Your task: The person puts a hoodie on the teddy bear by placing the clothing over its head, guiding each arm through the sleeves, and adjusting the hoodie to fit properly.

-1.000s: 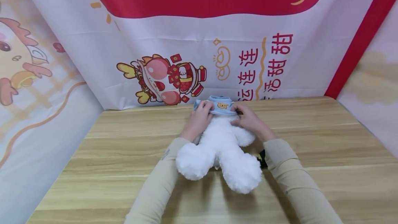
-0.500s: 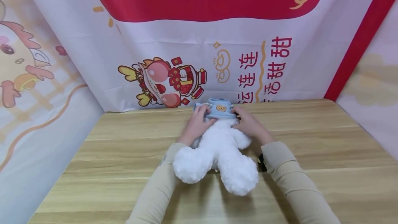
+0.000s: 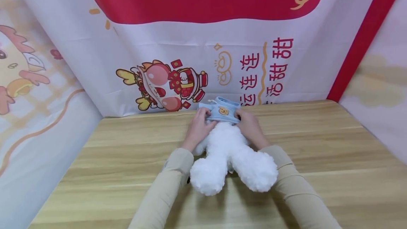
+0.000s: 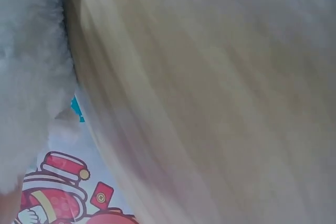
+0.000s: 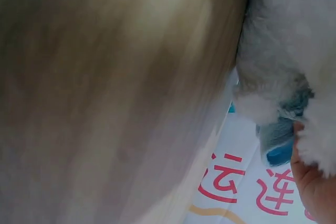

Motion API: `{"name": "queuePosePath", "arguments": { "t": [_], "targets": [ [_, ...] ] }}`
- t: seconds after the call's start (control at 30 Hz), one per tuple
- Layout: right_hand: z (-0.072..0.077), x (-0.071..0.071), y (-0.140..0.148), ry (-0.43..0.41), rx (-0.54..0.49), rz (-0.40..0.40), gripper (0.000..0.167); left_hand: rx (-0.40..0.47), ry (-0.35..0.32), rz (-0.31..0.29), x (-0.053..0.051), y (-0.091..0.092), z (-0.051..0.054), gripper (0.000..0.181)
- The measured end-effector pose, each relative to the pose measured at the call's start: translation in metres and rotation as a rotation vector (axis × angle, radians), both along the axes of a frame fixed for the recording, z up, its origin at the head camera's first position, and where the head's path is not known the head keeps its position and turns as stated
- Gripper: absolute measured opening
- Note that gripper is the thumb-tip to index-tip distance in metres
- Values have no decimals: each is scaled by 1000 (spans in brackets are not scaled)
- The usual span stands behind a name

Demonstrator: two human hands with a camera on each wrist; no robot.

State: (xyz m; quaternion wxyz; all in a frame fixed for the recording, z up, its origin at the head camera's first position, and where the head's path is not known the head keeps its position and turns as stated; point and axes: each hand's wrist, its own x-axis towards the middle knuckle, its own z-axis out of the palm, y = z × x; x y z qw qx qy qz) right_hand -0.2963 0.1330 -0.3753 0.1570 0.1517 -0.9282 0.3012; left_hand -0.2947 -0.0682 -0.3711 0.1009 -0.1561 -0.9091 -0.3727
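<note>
A fluffy white plush toy lies on the wooden table, legs towards me. Its head end is hidden by a small light-blue hoodie with a bear face on its front and a white cord at the neck. My left hand pinches the hoodie's left lower edge. On the other side my right hand grips its right edge, fingers curled. White fur fills the left side of the left wrist view. In the right wrist view, fingers touch a blue sleeve beside the fur.
The wooden table extends to both sides and in front of the toy. Behind its far edge hangs a white and red printed cloth. Printed cloths also cover the left and right sides.
The toy's legs have swung to the right in the head view. The hoodie is spread wider, with its neck opening and cord now showing. Both hands stay at its edges.
</note>
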Motion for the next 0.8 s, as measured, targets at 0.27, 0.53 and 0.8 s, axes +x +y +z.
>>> {"name": "queuePosePath", "arguments": {
  "t": [0.27, 0.53, 0.8],
  "targets": [
    [-2, -5, -2, -147, -117, 3, 38, 0, -113, -160, 1, -24, 2, 48],
    [-5, -6, 4, -246, -157, 59, 48, -193, 2, -102, 0, -17, -2, 41],
    [-3, -3, 19, -221, -144, 40, 28, -300, 238, -64, 0, -2, -2, 25]
  ]
}}
